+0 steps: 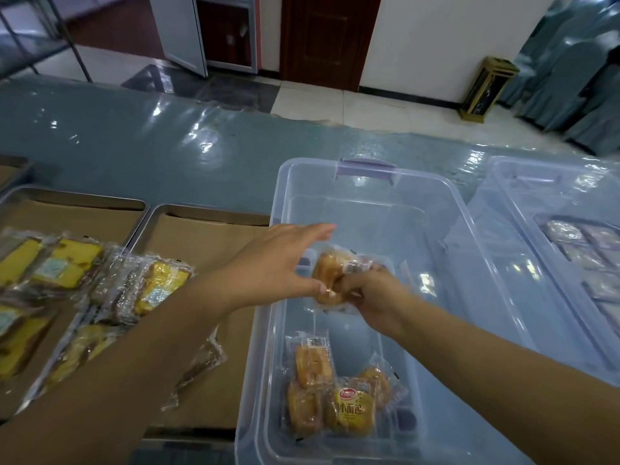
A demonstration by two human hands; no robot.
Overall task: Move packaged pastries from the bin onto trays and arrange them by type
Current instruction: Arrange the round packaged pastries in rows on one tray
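A clear plastic bin (pixel 375 186) stands in front of me. Over its middle, my right hand (pixel 372 297) grips a golden bun in a clear wrapper (pixel 330 268). My left hand (pixel 278 263) reaches in from the left, its thumb and fingers touching the same bun. Several more wrapped buns (pixel 335 394) lie at the bin's near end, one with a yellow label. To the left, a metal tray (pixel 201 213) lined with cardboard holds yellow cake slices (pixel 161 283) and dark pastries (pixel 114 286) in wrappers.
A second lined tray (pixel 77 199) at the far left carries more yellow cake slices (pixel 63 263). The bin's lid (pixel 496 280) leans at the right against another clear bin (pixel 553 182) with wrapped items. Everything stands on a teal, plastic-covered table (pixel 167 146).
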